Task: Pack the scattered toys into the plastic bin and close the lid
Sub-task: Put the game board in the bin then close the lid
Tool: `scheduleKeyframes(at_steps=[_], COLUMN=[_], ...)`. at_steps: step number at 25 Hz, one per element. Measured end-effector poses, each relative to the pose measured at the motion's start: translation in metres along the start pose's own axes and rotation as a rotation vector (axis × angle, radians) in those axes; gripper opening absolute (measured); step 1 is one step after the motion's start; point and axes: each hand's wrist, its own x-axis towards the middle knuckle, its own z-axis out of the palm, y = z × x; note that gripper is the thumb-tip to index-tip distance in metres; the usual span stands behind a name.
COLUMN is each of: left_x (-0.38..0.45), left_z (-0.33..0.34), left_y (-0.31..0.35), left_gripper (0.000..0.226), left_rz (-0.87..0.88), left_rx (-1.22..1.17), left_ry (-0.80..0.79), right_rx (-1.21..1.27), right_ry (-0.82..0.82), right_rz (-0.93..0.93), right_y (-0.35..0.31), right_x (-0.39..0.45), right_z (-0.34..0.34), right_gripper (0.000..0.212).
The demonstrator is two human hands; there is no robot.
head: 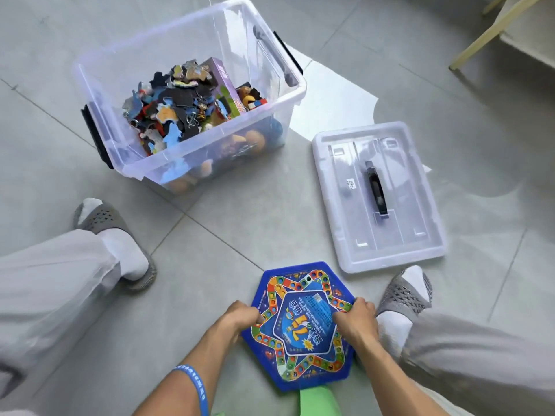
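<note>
A blue hexagonal game board (300,325) with a colourful star track lies low in front of me, between my feet. My left hand (241,315) grips its left edge and my right hand (357,319) grips its right edge. The clear plastic bin (192,91) stands open on the floor at the upper left. It holds several puzzle pieces, a purple box and round toys. Its clear lid (377,196) with a black handle lies flat on the floor to the right of the bin.
My two legs in grey trousers and grey slippers (117,241) flank the board. A green stool edge (318,400) shows below the board. A pale wooden furniture leg (492,31) stands at the top right. Grey floor tiles lie between bin, lid and board.
</note>
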Motion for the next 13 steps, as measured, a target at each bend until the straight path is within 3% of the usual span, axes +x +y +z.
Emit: scheduleKeyframes(at_steps=[3,6,9,13], left_x=[0.007,0.012,0.017,0.015], left_z=[0.001,0.006,0.007,0.003], left_y=[0.003,0.002,-0.001,-0.002], left_gripper=[0.021,0.023,0.027,0.038], left_rz=[0.029,0.063,0.051,0.03], left_rx=[0.05,0.208,0.038,-0.136], left_ry=[0.033,0.124,0.164,0.061], right_rx=[0.036,-0.256,-0.139,-0.116], right_ry=[0.105,0.146,0.071,-0.018], right_rz=[0.063,-0.111,-0.146,-0.143], right_y=[-0.002,0.001,0.002,-0.003], right_x=[0.0,0.003,0.017,0.034], right_z=[0.007,0.015,0.002,-0.01], right_gripper=[0.051,0.053,0.053,0.055])
